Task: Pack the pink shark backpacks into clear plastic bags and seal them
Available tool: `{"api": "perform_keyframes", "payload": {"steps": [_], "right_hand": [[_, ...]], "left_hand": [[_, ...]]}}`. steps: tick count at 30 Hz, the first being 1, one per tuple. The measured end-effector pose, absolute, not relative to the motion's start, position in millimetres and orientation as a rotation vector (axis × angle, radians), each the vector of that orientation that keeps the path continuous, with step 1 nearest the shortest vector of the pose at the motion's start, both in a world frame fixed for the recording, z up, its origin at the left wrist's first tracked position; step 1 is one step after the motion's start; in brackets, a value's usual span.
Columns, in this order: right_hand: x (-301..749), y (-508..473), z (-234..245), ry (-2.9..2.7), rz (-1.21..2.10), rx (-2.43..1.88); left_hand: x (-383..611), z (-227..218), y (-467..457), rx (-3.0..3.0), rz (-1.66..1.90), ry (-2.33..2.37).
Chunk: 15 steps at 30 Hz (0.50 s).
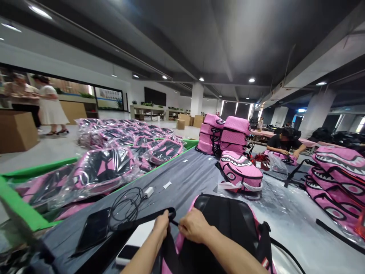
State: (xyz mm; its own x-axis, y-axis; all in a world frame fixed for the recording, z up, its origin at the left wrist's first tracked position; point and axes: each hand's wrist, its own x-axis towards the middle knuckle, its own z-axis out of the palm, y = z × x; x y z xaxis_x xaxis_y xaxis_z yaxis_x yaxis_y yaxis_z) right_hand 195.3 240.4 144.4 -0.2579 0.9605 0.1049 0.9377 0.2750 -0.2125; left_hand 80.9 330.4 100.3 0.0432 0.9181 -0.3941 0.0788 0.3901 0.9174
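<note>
- left hand (162, 225) is seen clenched on a black strap (137, 222), near centre; the fingers are curled round the strap's right end
- right hand (195, 227) is held just right of the left, pinched shut on the same strap's thin black tip; the two hands are nearly touching
- the strap is attached to a pink and black backpack (228, 220), which is laid back panel up on the grey table cover (185, 173), right under and beyond both hands; the strap is run out leftward over the cover
- a coiled black cable (127, 203) and a white charger (148, 191) are set just beyond the strap, left of centre; a dark tablet (94, 228) is laid near left; a white phone (134, 243) is placed just near of the strap
- a pink shark-face backpack (241, 171) is placed beyond the held one; a pink stack (225, 135) is seen farther off
- plastic-wrapped backpacks (99, 171) are piled at the left
- a seated co-worker (285, 142) is seen far right, hands on a bag
</note>
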Motion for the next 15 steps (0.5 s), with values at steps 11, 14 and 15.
{"api": "perform_keyframes", "payload": {"steps": [11,14,15], "right_hand": [[214,286,201,-1.658,0.406,-1.534],[227,271,227,-1.743,0.074,-1.505],[231,262,228,-1.782,0.070,-1.465]], "left_hand": [[56,216,319,1.197,0.964,0.702],[59,243,304,1.337,1.066,0.642],[62,248,300,1.376,1.098,0.632]]}}
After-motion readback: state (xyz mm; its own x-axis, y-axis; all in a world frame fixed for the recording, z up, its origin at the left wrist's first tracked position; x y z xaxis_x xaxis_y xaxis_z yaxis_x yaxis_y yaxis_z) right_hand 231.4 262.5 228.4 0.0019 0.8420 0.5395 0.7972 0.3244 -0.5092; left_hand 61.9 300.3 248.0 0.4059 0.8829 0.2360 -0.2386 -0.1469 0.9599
